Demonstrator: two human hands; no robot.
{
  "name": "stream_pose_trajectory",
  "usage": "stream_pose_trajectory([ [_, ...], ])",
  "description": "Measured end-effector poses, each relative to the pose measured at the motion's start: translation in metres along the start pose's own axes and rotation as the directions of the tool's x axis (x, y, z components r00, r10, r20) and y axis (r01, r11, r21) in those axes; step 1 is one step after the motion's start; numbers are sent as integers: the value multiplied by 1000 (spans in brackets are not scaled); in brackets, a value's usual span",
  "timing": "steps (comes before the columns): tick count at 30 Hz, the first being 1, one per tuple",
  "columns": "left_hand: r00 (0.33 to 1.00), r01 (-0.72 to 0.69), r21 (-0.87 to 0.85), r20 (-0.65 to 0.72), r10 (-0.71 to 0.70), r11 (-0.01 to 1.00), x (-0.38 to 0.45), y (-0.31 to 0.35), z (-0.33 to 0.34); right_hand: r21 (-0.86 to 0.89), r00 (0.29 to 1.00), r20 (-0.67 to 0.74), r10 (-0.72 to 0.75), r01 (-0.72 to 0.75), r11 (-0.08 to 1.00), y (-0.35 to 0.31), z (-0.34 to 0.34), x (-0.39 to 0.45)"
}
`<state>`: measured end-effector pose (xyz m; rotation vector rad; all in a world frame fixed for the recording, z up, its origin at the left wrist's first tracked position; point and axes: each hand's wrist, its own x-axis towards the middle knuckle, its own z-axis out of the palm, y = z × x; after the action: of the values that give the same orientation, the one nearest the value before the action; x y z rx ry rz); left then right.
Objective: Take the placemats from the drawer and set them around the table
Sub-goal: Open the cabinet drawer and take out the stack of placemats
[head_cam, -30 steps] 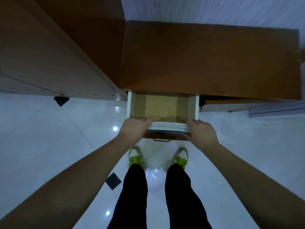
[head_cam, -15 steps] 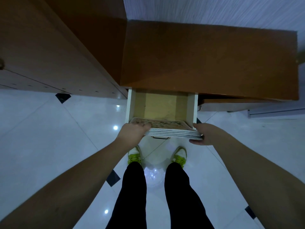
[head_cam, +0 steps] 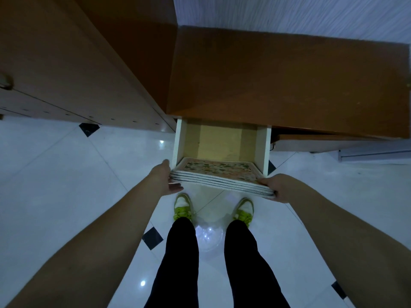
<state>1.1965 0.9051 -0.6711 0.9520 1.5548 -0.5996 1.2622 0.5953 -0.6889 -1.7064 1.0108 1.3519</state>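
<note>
A stack of several placemats (head_cam: 219, 172), white-edged with a floral top, hangs level in front of the open drawer (head_cam: 220, 141). My left hand (head_cam: 163, 180) holds the stack's left edge, its fingers under the mats. On the right edge my right hand (head_cam: 277, 187) grips the stack, thumb on top. The stack's near edge reaches out past the drawer front, over my feet. Inside, the drawer shows only its bare pale wooden bottom.
The drawer belongs to a brown wooden cabinet (head_cam: 278, 85); a taller wooden unit (head_cam: 66, 70) stands to its left. My legs and green shoes (head_cam: 182, 206) stand on a glossy white tiled floor (head_cam: 66, 185) with small black insets.
Both hands lifted the stack of placemats up out of the drawer and drew it toward me. The floral top came into view and the drawer bottom is uncovered.
</note>
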Motion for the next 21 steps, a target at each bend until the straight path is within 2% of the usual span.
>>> stream_pose_trajectory([
  [2,993,68,38,97,-72,997,2,2,3,-3,999,-19,-25,25,1000,5,1,-1],
  [5,987,28,224,148,-62,974,8,6,5,26,998,-37,-49,50,998,12,1,-2],
  [7,978,4,319,195,-70,948,15,6,-1,88,999,8,-46,46,995,17,-1,-3],
  [12,944,-112,329,329,-2,938,10,-2,-17,237,983,152,-98,60,970,35,-5,-10],
  [16,931,-206,262,348,107,943,-5,-12,-23,276,968,158,-197,148,950,50,-7,-28],
  [21,906,-260,190,388,171,947,-44,-14,-34,282,955,141,-260,213,935,59,-11,-71],
])
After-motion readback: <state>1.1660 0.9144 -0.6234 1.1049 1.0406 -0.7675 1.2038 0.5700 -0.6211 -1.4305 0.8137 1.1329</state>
